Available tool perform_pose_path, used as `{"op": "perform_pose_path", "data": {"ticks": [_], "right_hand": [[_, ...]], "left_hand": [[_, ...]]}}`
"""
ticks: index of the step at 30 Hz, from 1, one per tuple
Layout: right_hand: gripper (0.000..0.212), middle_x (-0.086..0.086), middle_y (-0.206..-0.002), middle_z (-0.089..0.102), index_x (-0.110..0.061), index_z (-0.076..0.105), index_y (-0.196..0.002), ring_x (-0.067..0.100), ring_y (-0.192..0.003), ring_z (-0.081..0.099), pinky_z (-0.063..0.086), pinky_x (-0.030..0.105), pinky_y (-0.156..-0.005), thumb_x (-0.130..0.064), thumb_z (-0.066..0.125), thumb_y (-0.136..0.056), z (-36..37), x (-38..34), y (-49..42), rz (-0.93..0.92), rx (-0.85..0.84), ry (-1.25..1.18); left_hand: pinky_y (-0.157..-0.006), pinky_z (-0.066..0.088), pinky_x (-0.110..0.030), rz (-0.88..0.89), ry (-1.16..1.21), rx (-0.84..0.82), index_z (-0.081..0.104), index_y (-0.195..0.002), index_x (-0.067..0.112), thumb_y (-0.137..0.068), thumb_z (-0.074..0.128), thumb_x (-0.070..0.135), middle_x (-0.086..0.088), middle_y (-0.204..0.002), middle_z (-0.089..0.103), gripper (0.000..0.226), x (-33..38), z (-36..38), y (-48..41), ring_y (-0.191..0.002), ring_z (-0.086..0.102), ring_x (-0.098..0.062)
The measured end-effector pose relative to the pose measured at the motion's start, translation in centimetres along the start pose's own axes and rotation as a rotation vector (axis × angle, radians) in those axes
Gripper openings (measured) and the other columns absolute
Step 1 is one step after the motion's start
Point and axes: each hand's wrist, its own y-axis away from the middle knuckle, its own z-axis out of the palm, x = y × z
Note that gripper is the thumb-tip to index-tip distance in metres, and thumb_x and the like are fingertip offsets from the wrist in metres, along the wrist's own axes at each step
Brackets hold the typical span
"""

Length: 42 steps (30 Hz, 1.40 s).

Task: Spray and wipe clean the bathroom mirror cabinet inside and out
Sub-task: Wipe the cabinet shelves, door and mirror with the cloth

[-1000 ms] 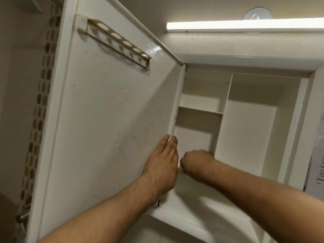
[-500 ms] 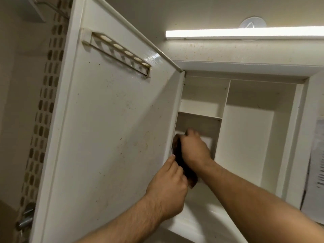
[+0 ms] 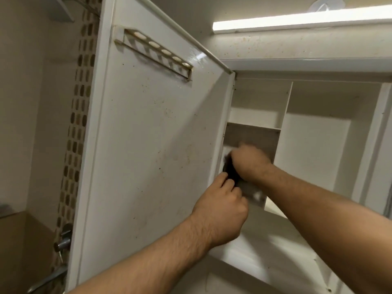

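Right hand [image 3: 249, 161] is clenched around a dark soft cloth [image 3: 232, 170] at the hinge. Left hand [image 3: 222, 211] grips the speckled white cabinet door [image 3: 148, 145] by its edge, which looks stiff and slick.

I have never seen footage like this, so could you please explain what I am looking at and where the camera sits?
There is no machine: a person wears a camera on the head, looking up at their own bare hands. The white cabinet door stands open, speckled with dirt, with a holed rack near its top. The left hand grips the door's edge. The right hand presses a dark cloth or pad, blurred, by the hinge side. The cabinet shelves look empty.
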Motion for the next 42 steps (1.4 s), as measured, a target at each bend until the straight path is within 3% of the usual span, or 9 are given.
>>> {"op": "perform_pose_path", "data": {"ticks": [2,6,11,15,23,29,32,37,42], "right_hand": [[0.040,0.014,-0.136,0.045,-0.007,0.053,-0.136,0.034,-0.122,0.047,0.050,0.045,-0.086,-0.010,0.055,-0.097,0.2,0.0,-0.7,0.104,0.216,-0.029],[0.048,0.013,-0.152,0.042,-0.010,0.051,-0.147,0.031,-0.140,0.036,0.034,0.038,-0.116,-0.028,0.050,-0.103,4.4,-2.2,2.3,-0.201,0.028,0.003],[0.017,0.001,-0.107,0.061,-0.017,0.065,-0.113,0.023,-0.098,0.058,0.049,0.038,-0.083,-0.022,0.054,-0.102,-0.8,0.1,2.0,-0.155,-0.411,0.303],[0.018,0.000,-0.110,0.059,-0.020,0.065,-0.116,0.023,-0.097,0.055,0.045,0.035,-0.081,-0.023,0.053,-0.103,-1.9,0.5,2.1,-0.051,-0.514,0.486],[0.032,0.014,-0.125,0.064,-0.007,0.062,-0.129,0.032,-0.111,0.061,0.047,0.033,-0.082,-0.016,0.049,-0.102,3.8,-3.9,5.5,0.018,-0.233,-0.459],[0.030,0.003,-0.118,0.063,-0.017,0.067,-0.120,0.028,-0.106,0.058,0.048,0.036,-0.073,-0.017,0.066,-0.090,5.5,0.5,15.1,-0.230,0.132,-0.074],[0.047,-0.003,-0.119,0.067,-0.020,0.072,-0.117,0.019,-0.107,0.060,0.051,0.028,-0.079,0.002,0.071,-0.076,7.5,0.7,21.0,-0.070,0.335,-0.404],[0.066,-0.020,-0.113,0.069,-0.052,0.063,-0.108,0.002,-0.108,0.065,0.052,0.022,-0.087,0.010,0.053,-0.088,11.0,-0.2,24.8,0.736,0.502,-1.337],[0.036,0.015,-0.116,0.072,-0.018,0.061,-0.132,0.032,-0.107,0.070,0.056,0.039,-0.080,-0.004,0.057,-0.099,10.6,-0.6,23.3,0.968,0.359,-1.907]], "left_hand": [[-0.109,0.037,-0.052,0.008,0.005,-0.010,0.068,-0.082,0.012,-0.075,0.061,0.019,-0.007,-0.079,0.065,0.013,0.2,0.4,0.5,-0.086,0.057,-0.027],[-0.110,0.036,-0.048,0.024,0.036,-0.031,0.069,-0.085,0.012,-0.076,0.057,0.018,-0.007,-0.082,0.066,0.016,0.0,2.0,1.7,-0.086,0.057,-0.026],[-0.104,0.042,-0.046,0.034,0.048,-0.057,0.066,-0.078,0.012,-0.073,0.061,0.015,-0.005,-0.076,0.063,0.008,0.6,3.4,2.7,-0.080,0.055,-0.025],[-0.098,0.048,-0.044,0.030,0.053,-0.068,0.063,-0.068,0.014,-0.063,0.064,0.014,-0.003,-0.068,0.060,0.005,1.3,3.5,3.6,-0.072,0.053,-0.023],[-0.089,0.049,-0.038,0.100,0.070,-0.038,0.066,-0.069,0.017,-0.064,0.063,0.017,-0.001,-0.067,0.061,0.006,2.6,2.9,4.3,-0.070,0.055,-0.022],[-0.071,0.048,-0.032,0.283,0.119,-0.139,0.063,-0.064,0.016,-0.066,0.066,0.018,0.000,-0.060,0.055,0.005,5.4,4.6,5.8,-0.061,0.048,-0.020],[-0.076,0.044,-0.038,0.247,0.169,-0.181,0.064,-0.077,0.012,-0.075,0.059,0.017,-0.005,-0.070,0.058,0.007,5.3,5.7,6.5,-0.067,0.039,-0.021],[-0.077,0.041,-0.038,0.115,0.302,-0.145,0.056,-0.095,0.012,-0.081,0.051,0.020,-0.007,-0.097,0.056,0.017,6.1,6.3,6.4,-0.084,0.048,-0.024],[-0.077,0.046,-0.037,0.072,0.336,-0.084,0.056,-0.100,0.013,-0.082,0.051,0.023,-0.007,-0.108,0.056,0.022,6.8,6.3,6.2,-0.091,0.051,-0.024]]}}
